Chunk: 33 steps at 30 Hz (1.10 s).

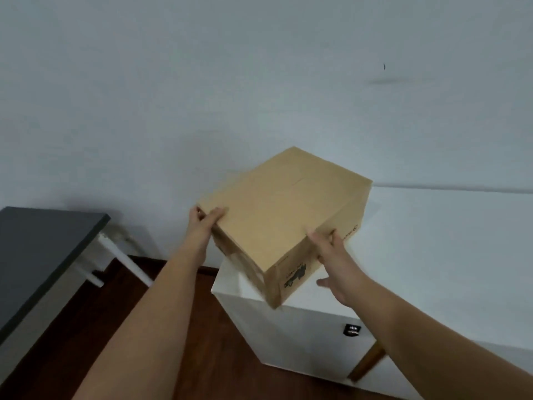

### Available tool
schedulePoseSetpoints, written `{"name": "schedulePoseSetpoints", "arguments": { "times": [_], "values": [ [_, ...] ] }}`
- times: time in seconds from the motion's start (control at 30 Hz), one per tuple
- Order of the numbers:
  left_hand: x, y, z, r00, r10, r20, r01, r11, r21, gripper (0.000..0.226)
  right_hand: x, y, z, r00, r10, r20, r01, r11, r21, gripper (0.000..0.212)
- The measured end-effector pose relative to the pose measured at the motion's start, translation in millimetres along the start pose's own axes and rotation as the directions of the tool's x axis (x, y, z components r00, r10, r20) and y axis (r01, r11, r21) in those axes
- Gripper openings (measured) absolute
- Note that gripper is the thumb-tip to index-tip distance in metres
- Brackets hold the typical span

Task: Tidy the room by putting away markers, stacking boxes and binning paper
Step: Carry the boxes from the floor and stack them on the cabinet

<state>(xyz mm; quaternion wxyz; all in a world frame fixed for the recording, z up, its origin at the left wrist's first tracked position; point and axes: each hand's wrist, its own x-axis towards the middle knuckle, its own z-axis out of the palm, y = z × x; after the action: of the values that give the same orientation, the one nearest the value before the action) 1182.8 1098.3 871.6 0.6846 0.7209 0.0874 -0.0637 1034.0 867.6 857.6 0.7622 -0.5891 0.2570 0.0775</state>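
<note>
A closed brown cardboard box (277,215) with dark print on its near right side sits at the left end of a white cabinet top (432,249), turned at an angle, its near corner jutting past the cabinet's front edge. My left hand (203,222) grips the box's left corner, thumb on top. My right hand (331,255) presses the printed right side, fingers spread. Whether the box rests fully on the cabinet or is partly lifted I cannot tell. No markers or paper are in view.
A white wall (230,82) rises right behind the box. At the left stands a dark grey table (37,255) with a white leg. Dark wooden floor (178,342) lies between the table and the white cabinet, which has a wooden leg (369,362).
</note>
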Motion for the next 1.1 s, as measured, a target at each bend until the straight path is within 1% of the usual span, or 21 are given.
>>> {"name": "schedulePoseSetpoints", "arguments": {
  "times": [0.03,0.1,0.17,0.2,0.27,0.3,0.37,0.47,0.53,0.6,0.67,0.73,0.77,0.8,0.87,0.93,0.97,1.0,1.03,1.07,1.1],
  "values": [
    [5.7,-0.9,2.1,1.000,0.001,0.029,-0.001,1.000,-0.014,0.059,7.2,-6.3,5.4,1.000,-0.005,-0.025,0.004,1.000,-0.023,0.112],
    [5.9,-8.2,7.5,0.999,0.036,-0.008,-0.036,0.998,-0.059,0.058,21.5,-25.9,10.5,0.996,-0.063,-0.067,0.061,0.998,-0.028,0.079],
    [-4.9,-21.4,14.6,0.990,0.062,-0.124,-0.073,0.994,-0.081,0.066,37.3,-46.7,12.6,0.986,-0.151,-0.069,0.153,0.988,0.020,0.047],
    [-14.7,-27.7,20.1,0.979,0.055,-0.198,-0.071,0.995,-0.076,0.075,44.0,-57.1,13.4,0.979,-0.192,-0.063,0.193,0.981,0.011,0.041],
    [-35.0,-35.7,33.9,0.944,0.032,-0.328,-0.057,0.996,-0.066,0.092,54.5,-76.0,14.5,0.966,-0.250,-0.062,0.243,0.964,-0.105,0.038],
    [-42.0,-35.5,41.6,0.931,0.012,-0.364,-0.042,0.996,-0.075,0.096,60.1,-83.3,15.3,0.960,-0.269,-0.081,0.251,0.951,-0.180,0.036],
    [-41.9,-29.3,54.1,0.921,-0.049,-0.386,-0.010,0.989,-0.149,0.097,71.4,-96.1,17.6,0.946,-0.301,-0.121,0.253,0.917,-0.309,0.031],
    [-20.1,-23.3,54.0,0.904,-0.070,-0.422,-0.011,0.983,-0.185,0.089,90.1,-104.1,27.6,0.940,-0.298,-0.168,0.212,0.893,-0.396,0.033],
    [-5.9,-26.2,42.9,0.923,-0.060,-0.379,-0.007,0.985,-0.174,0.081,94.3,-97.7,34.3,0.910,-0.356,-0.212,0.224,0.853,-0.471,0.036],
    [0.0,-29.1,33.7,0.967,-0.060,-0.247,0.014,0.982,-0.186,0.085,90.8,-87.0,33.9,0.860,-0.426,-0.282,0.237,0.822,-0.518,0.036],
    [-0.4,-22.9,31.8,0.989,-0.057,-0.139,0.031,0.983,-0.180,0.097,86.8,-81.6,25.3,0.837,-0.450,-0.310,0.251,0.820,-0.514,0.034],
    [-2.6,-13.2,35.5,0.994,-0.073,-0.086,0.058,0.983,-0.173,0.109,80.1,-85.0,15.4,0.864,-0.411,-0.292,0.263,0.861,-0.435,0.035],
    [-5.8,-8.7,38.8,0.993,-0.087,-0.075,0.074,0.983,-0.166,0.113,76.3,-87.5,9.5,0.885,-0.373,-0.278,0.271,0.899,-0.344,0.035],
    [-11.9,-6.0,41.9,0.992,-0.090,-0.093,0.075,0.985,-0.158,0.115,74.1,-88.0,2.2,0.903,-0.331,-0.273,0.272,0.934,-0.232,0.035],
    [-32.1,-7.7,47.3,0.975,-0.052,-0.217,0.012,0.983,-0.185,0.113,58.3,-81.0,-18.5,0.919,-0.284,-0.272,0.277,0.959,-0.066,0.037],
    [-61.7,-17.6,59.4,0.938,-0.022,-0.347,-0.077,0.960,-0.270,0.110,26.3,-59.1,-51.7,0.911,-0.296,-0.286,0.304,0.952,-0.016,0.040],
    [-80.9,-25.6,71.7,0.929,-0.050,-0.367,-0.077,0.943,-0.323,0.106,2.4,-39.9,-74.5,0.911,-0.292,-0.291,0.301,0.954,-0.015,0.039],
    [-102.8,-35.1,88.4,0.928,-0.110,-0.355,-0.027,0.932,-0.361,0.100,-22.7,-15.0,-101.7,0.913,-0.274,-0.301,0.277,0.960,-0.033,0.037],
    [-126.9,-46.4,109.7,0.931,-0.192,-0.310,0.068,0.926,-0.370,0.094,-51.4,11.8,-132.1,0.914,-0.249,-0.321,0.241,0.968,-0.064,0.035],
    [-155.4,-56.2,135.0,0.938,-0.263,-0.228,0.177,0.925,-0.337,0.087,-81.8,38.6,-165.3,0.907,-0.215,-0.363,0.197,0.977,-0.086,0.033],
    [-185.3,-67.2,162.2,0.947,-0.301,-0.114,0.263,0.927,-0.267,0.081,-113.9,64.1,-199.3,0.889,-0.165,-0.427,0.144,0.986,-0.081,0.031]
  ]
}}
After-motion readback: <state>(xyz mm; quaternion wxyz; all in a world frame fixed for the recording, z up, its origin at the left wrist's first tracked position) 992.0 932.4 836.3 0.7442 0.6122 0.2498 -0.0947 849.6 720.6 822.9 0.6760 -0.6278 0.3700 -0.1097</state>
